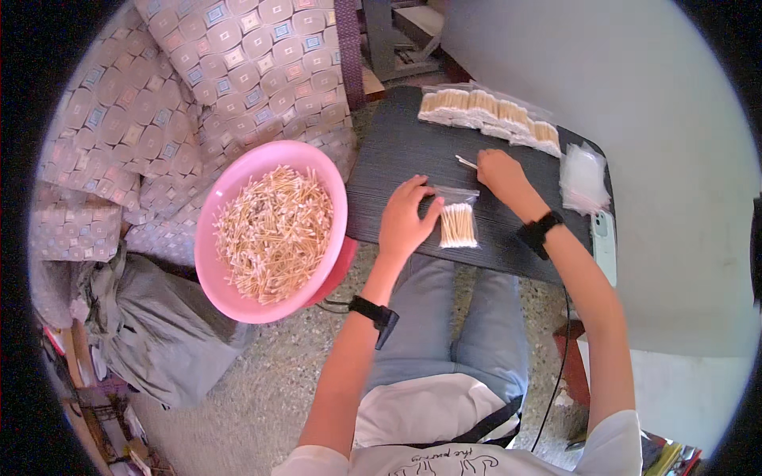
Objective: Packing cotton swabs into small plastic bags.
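On my far left, the pink bowl [208, 238] is heaped with loose swabs [274, 230]: next to no weight each, I judge, thin stiff sticks with soft tips that would squash or fluff up if squeezed. I'd take them mid-stick, in a light pinch. Moving right onto the dark tabletop [385, 155], here's the small clear bag [458, 222], lying flat in front of the person, a bundle of swabs standing side by side inside. Light, I reckon, with limp, slick film that could skid; I'd hold it by the upper edge, clear of the tips. Beyond it runs a row of filled bags [486, 111], then a stack of clear bags [585, 178] at the right edge, probably clingy to separate.

Now the hands, left first. The left hand [409, 218] is spread, thumb well away from the fingers, thumb tip right at the bag's upper left side; whether it's pressing, I can't tell. Across to the right hand [500, 173]: it's curled in, fingers pinching what look like two swabs [466, 162], white tips poking out leftward above the tabletop.
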A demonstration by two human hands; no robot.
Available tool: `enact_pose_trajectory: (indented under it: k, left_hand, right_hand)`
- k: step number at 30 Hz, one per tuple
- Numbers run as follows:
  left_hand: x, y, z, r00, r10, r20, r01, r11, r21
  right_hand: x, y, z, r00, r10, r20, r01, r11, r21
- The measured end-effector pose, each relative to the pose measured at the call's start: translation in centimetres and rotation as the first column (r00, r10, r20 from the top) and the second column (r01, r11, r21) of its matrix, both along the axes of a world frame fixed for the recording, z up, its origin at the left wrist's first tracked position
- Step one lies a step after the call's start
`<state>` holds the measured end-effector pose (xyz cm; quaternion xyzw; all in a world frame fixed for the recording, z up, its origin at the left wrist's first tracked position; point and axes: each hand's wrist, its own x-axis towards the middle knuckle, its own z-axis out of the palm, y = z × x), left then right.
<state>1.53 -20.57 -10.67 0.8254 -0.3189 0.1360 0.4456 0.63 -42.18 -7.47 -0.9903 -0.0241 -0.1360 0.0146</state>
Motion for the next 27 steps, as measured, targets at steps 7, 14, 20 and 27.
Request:
enact_pose_trajectory:
  k: [7,14,20,27]
  left_hand:
    - [1.0,-0.3,-0.3,0.993,-0.074,-0.092,0.079,0.996,0.049]
    - [0.1,-4.9,0.6,0.926,-0.329,-0.184,0.328,0.944,-0.039]
    - [-7.5,-7.6,5.0,0.719,-0.56,-0.412,0.37,0.81,-0.456]
    - [-12.6,-5.7,5.6,0.343,-0.713,-0.611,0.305,0.7,-0.646]
  right_hand:
    - [-11.0,-2.6,1.5,0.996,-0.026,-0.087,0.079,0.719,0.69]
    - [-17.6,-1.7,3.0,0.994,0.019,-0.109,0.101,0.241,0.965]
    - [-20.8,0.4,3.6,0.99,0.054,-0.132,0.133,-0.024,0.991]
    - [-21.0,4.2,3.5,0.986,0.079,-0.144,0.109,0.337,0.935]
